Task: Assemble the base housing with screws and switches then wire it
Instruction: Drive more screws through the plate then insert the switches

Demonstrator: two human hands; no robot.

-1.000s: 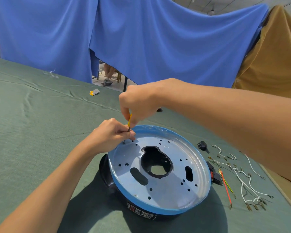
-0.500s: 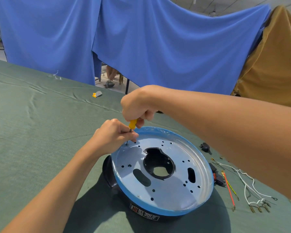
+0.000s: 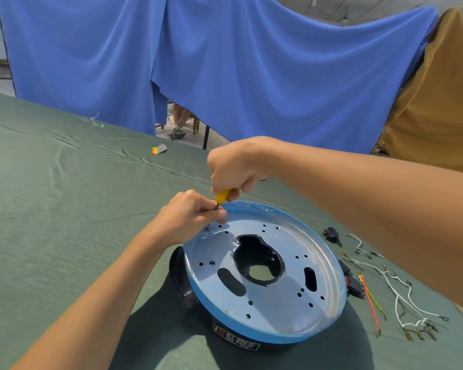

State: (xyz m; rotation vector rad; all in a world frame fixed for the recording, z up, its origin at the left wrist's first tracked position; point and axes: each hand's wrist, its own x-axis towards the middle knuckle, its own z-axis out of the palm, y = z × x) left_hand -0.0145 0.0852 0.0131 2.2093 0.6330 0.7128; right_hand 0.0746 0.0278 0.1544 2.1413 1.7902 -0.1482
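Gripping screwdriver (image 3: 222, 196) w/ R hand (image 3: 235, 166) — L hand (image 3: 190, 214) pinches shaft (image 3: 216, 206).

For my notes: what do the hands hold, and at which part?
The right hand grips the screwdriver by its yellow handle; the left hand pinches its dark shaft lower down.

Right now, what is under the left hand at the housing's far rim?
The screwdriver shaft passes between fingers of the left hand down to the silver plate, beside small holes. Any screw at its tip is covered.
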